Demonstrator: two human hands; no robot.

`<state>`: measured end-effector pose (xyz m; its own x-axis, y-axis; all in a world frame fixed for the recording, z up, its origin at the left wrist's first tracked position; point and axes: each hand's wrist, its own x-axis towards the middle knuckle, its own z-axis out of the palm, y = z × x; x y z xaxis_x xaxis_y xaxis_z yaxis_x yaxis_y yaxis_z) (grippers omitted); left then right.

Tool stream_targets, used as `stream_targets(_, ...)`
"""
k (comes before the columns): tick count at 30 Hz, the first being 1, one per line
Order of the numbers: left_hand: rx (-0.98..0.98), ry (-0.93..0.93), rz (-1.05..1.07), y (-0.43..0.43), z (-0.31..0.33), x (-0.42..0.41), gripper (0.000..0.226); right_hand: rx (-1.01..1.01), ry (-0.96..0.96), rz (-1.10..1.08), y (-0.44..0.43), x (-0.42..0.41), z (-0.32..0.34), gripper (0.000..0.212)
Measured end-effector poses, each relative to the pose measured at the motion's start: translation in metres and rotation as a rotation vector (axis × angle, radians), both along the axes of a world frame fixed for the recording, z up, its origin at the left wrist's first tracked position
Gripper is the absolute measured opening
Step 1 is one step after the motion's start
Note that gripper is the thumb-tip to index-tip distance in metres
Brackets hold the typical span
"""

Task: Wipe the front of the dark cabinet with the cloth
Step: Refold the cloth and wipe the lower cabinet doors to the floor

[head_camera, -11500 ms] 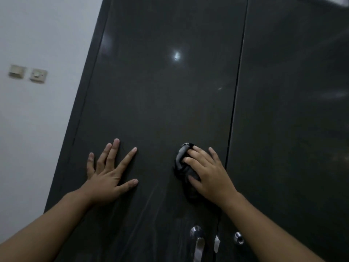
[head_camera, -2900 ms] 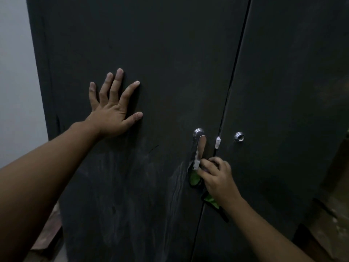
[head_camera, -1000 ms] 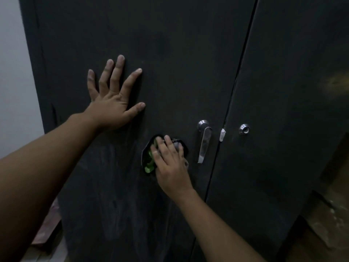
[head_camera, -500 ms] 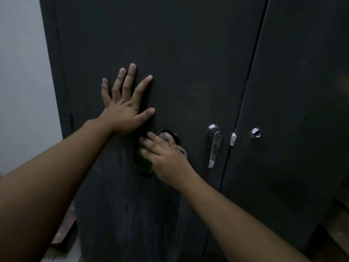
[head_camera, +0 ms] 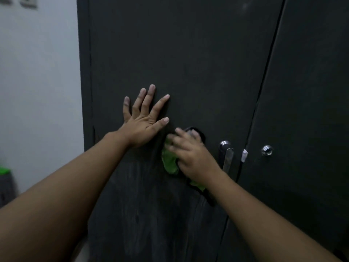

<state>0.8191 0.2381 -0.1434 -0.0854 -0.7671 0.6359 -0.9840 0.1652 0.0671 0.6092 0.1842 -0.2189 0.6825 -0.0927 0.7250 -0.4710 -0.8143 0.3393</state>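
Mid-wipe on the left door of the dark cabinet [head_camera: 188, 53]. Landmark: the chrome lever handle [head_camera: 227, 156], close to the seam btw the two doors.

Right hand [head_camera: 190, 157] is just left of the handle, palm toward the door, w/ the cloth [head_camera: 170, 161] trapped btw it and the panel. The cloth is green w/ a dark part. It bulges out on the side of the hand away from the handle, and a tail hangs under the wrist, lower than the handle's tip. The fingers [head_camera: 177, 142] are motion-blurred, so the grip is hard to read. They look laid fairly straight over the cloth, pressing rather than pinching. That fits the job: flat pressure spreads the cloth and covers more panel per pass.

Left hand [head_camera: 142, 125] is further left of the handle and a bit higher. It lies flat on the door w/ fingers wide and straight, thumb out toward the cloth, holding nothing. Prob. it braces the body and keeps the door shut against the push of wiping.

Below handle level the left door shows pale streaks. Right of the handle there's a small white tab [head_camera: 244, 155] at the seam, then a round chrome lock [head_camera: 267, 149] on the right door. Far left of the handle is a pale wall [head_camera: 37, 91] w/ switch plates [head_camera: 28, 0] up top and a green-topped object [head_camera: 4, 171] low at the frame edge.

Judgement: the streaky area below the handle prob. needs more passes, and the right door needs doing too. Risk: the cloth tail could snag on the lever.
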Motion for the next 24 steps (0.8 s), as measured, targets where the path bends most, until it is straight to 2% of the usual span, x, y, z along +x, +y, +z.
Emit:
stream_targets(4,0.027,0.019,-0.018,0.002,0.0,0.0,0.062,0.17,0.407,-0.099,0.017,-0.003,-0.025,0.056)
stream_targets(6,0.053,0.036,-0.053,0.003,0.0,0.002,0.061,0.253,0.48,-0.131,0.025,-0.003,-0.023,0.059)
stream_targets(8,0.069,0.049,-0.081,0.007,0.003,0.004,0.062,0.2,0.489,-0.148,0.031,-0.001,-0.016,0.052)
stream_targets(10,0.07,0.071,-0.131,0.016,0.004,0.006,0.064,0.141,0.42,-0.155,0.033,0.002,-0.007,0.044)
stream_targets(13,0.001,0.186,-0.16,0.041,-0.001,0.005,0.078,0.258,0.149,-0.12,0.04,0.009,0.015,0.038)
stream_targets(14,-0.036,0.274,-0.155,0.051,-0.006,0.004,0.075,0.33,0.039,-0.115,0.042,0.013,0.023,0.039)
stream_targets(16,-0.068,0.48,-0.16,0.069,-0.021,-0.004,0.052,0.436,-0.177,-0.091,0.045,0.025,0.038,0.042)
stream_targets(19,0.061,0.639,-0.13,0.083,-0.039,-0.02,0.025,0.499,-0.372,-0.036,0.057,0.051,0.053,0.036)
stream_targets(21,0.069,0.809,-0.133,0.086,-0.042,-0.022,0.023,0.548,-0.426,0.02,0.071,0.069,0.055,0.03)
stream_targets(24,-0.033,0.992,-0.118,0.086,-0.038,-0.007,0.034,0.654,-0.5,0.151,0.092,0.092,0.056,0.029)
